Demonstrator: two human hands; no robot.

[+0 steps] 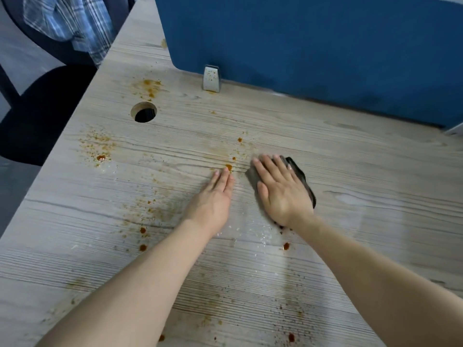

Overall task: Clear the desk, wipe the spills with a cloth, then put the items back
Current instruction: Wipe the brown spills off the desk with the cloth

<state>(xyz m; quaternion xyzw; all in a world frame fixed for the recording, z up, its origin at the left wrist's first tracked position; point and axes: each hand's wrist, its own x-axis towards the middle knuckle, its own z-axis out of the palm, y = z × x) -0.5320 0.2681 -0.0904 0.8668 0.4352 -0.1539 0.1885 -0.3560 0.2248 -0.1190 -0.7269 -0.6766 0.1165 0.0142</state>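
Note:
A dark grey cloth [302, 177] lies on the light wood-grain desk [350, 171], mostly covered by my right hand [280, 189], which presses flat on it with straight fingers. My left hand [215, 196] rests flat on the bare desk just left of the cloth, fingertips beside an orange spot [229, 167]. Orange-brown spills are spattered over the desk: near the cable hole [149, 87], at the left edge [100, 149], in front of my left arm [150, 211], and near the front [290, 336].
A round cable hole [144, 111] opens in the desk at the back left. A blue partition [313, 46] on a metal bracket [211, 78] runs along the back. A dark chair [42, 108] with a plaid shirt [72, 21] stands left of the desk.

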